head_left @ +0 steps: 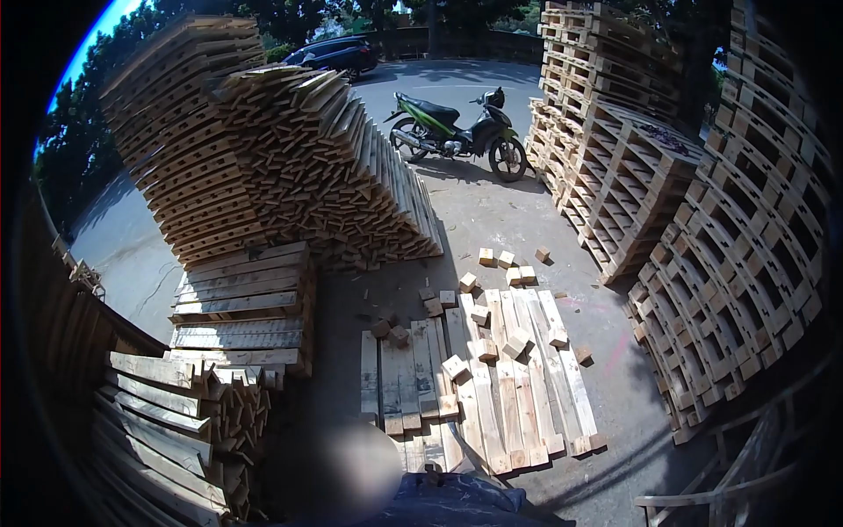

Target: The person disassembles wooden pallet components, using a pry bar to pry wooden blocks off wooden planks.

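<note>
Neither of my hands can be made out. Dark blue cloth [457, 502] shows at the bottom edge, and beside it a pale blurred patch [356, 465] hides whatever is there. Just beyond the cloth, wooden planks [514, 400] lie side by side on the ground, some in sun and the left ones in shade. Several small wooden blocks [516, 342] rest on the planks. More loose blocks [506, 259] are scattered on the ground past their far ends.
A tall heap of stacked boards [325, 167] and pallets [180, 132] rise on the left. Shorter wood piles [158, 422] stand nearer. Pallet stacks [746, 228] line the right side. A green and black motorbike [457, 132] is parked ahead, with a dark car [334, 54] beyond.
</note>
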`<state>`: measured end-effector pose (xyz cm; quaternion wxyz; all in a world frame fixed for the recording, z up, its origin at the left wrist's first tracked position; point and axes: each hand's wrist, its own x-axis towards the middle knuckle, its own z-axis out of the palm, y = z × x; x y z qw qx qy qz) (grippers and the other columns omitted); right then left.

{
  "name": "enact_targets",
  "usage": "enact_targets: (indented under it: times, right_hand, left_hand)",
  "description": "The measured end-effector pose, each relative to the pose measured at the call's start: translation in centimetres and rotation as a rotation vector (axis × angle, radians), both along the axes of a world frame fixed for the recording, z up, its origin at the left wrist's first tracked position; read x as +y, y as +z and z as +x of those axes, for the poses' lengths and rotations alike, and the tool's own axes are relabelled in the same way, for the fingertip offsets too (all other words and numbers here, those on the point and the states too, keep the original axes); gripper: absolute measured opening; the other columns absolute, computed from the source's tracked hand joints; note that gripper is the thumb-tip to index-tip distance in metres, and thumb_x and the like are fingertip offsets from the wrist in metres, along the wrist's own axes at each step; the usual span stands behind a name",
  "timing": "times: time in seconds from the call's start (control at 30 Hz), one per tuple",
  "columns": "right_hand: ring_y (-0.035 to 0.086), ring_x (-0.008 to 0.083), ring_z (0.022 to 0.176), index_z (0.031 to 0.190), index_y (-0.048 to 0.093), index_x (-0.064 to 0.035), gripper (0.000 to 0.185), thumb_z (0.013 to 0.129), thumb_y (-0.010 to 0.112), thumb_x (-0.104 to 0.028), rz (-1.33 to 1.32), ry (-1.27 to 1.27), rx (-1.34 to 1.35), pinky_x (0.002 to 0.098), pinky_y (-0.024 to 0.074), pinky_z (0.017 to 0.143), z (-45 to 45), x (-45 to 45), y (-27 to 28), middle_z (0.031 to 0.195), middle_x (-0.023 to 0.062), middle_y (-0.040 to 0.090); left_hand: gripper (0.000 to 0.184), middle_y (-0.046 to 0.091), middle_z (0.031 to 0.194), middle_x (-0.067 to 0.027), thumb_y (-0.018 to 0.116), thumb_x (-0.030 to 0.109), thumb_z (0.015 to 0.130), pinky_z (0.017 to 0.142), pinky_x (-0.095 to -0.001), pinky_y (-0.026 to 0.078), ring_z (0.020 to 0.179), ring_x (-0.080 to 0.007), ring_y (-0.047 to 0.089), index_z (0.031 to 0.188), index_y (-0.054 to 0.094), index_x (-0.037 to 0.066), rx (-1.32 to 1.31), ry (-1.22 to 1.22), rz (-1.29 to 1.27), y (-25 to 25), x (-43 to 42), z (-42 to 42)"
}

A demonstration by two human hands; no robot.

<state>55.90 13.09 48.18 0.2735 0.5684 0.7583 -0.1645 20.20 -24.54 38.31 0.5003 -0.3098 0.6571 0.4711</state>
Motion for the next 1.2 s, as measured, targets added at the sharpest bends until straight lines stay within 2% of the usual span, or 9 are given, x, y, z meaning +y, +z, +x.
enact_targets:
  times: [0.4,0.5,0.53,0.6,0.77,0.9,0.97,1.03,1.2]
  right_hand:
    - [0.066,0.0276,0.07,0.078,0.066,-0.0012,0.045,0.068,0.07,-0.045,0.177,-0.063,-0.02,0.0368,0.0491,0.064,6.6,-1.7,-2.3,0.076,0.0127,0.067]
    - [0.065,0.023,0.061,0.063,0.067,-0.0051,0.046,0.063,0.072,-0.051,0.079,-0.251,-0.066,0.0351,0.0495,0.06,6.7,-0.3,-2.7,0.062,0.0076,0.065]
    - [0.065,0.023,0.061,0.063,0.067,-0.0051,0.046,0.063,0.072,-0.051,0.078,-0.252,-0.069,0.0351,0.0495,0.06,6.4,-0.2,-2.2,0.062,0.0076,0.065]
    - [0.066,0.0282,0.083,0.076,0.07,-0.0041,0.053,0.063,0.071,-0.055,0.012,-0.276,-0.11,0.0392,0.0502,0.073,5.9,-0.1,-1.2,0.073,0.0097,0.068]
    - [0.066,0.0254,0.08,0.076,0.07,-0.0049,0.051,0.063,0.072,-0.055,0.079,-0.233,-0.066,0.0371,0.0504,0.07,7.4,0.6,-3.4,0.073,0.0088,0.068]
    - [0.066,0.0254,0.079,0.073,0.07,-0.0052,0.05,0.063,0.072,-0.055,0.05,-0.246,-0.061,0.0373,0.0499,0.07,5.5,-0.3,0.1,0.072,0.0096,0.068]
    - [0.066,0.0255,0.079,0.072,0.07,-0.0052,0.05,0.063,0.072,-0.054,0.047,-0.241,-0.056,0.0375,0.0498,0.069,5.6,-0.1,0.1,0.072,0.0098,0.068]
    - [0.065,0.0224,0.062,0.066,0.069,-0.0095,0.043,0.062,0.073,-0.052,0.052,-0.222,-0.044,0.0352,0.0481,0.059,6.1,0.4,-0.6,0.063,0.0074,0.065]
    - [0.065,0.0231,0.064,0.07,0.068,-0.0091,0.044,0.064,0.071,-0.053,0.027,-0.219,-0.024,0.0359,0.048,0.062,5.6,0.8,1.2,0.065,0.0085,0.066]
  left_hand:
    - [0.074,0.058,0.107,-0.017,0.062,0.053,0.076,0.079,-0.0375,0.047,0.089,-0.0246,0.057,0.126,0.044,0.002,-0.047,-0.122,0.153,4.8,-1.8,2.3]
    - [0.076,0.058,0.109,-0.0169,0.062,0.055,0.075,0.08,-0.0372,0.047,0.091,-0.0247,0.056,0.127,0.043,0.002,-0.07,-0.156,0.185,6.4,-2.5,3.9]
    - [0.077,0.057,0.109,-0.0169,0.062,0.055,0.074,0.08,-0.0371,0.047,0.092,-0.0247,0.056,0.127,0.043,0.002,-0.079,-0.162,0.194,6.9,-2.5,4.3]
    - [0.079,0.057,0.11,-0.0169,0.063,0.056,0.074,0.081,-0.037,0.047,0.093,-0.0247,0.056,0.128,0.042,0.002,-0.092,-0.171,0.212,8.0,-2.9,5.3]
    - [0.084,0.056,0.112,-0.0167,0.063,0.058,0.072,0.084,-0.0365,0.046,0.095,-0.0248,0.056,0.129,0.041,0.002,-0.115,-0.195,0.246,11.0,-3.3,7.2]
    - [0.087,0.056,0.114,-0.0166,0.064,0.06,0.071,0.085,-0.0362,0.046,0.098,-0.0249,0.056,0.13,0.039,0.002,-0.129,-0.213,0.266,13.1,-2.8,8.2]
    - [0.089,0.055,0.115,-0.0165,0.064,0.061,0.07,0.086,-0.036,0.046,0.099,-0.0249,0.056,0.131,0.039,0.001,-0.138,-0.223,0.275,14.1,-2.4,8.8]
    - [0.091,0.055,0.116,-0.0165,0.065,0.062,0.069,0.087,-0.0358,0.046,0.1,-0.025,0.056,0.132,0.038,0.001,-0.149,-0.242,0.287,15.1,-1.8,9.4]
    - [0.095,0.054,0.118,-0.0163,0.066,0.064,0.067,0.09,-0.0354,0.045,0.103,-0.0251,0.055,0.133,0.037,0.001,-0.165,-0.311,0.308,18.3,0.1,12.4]
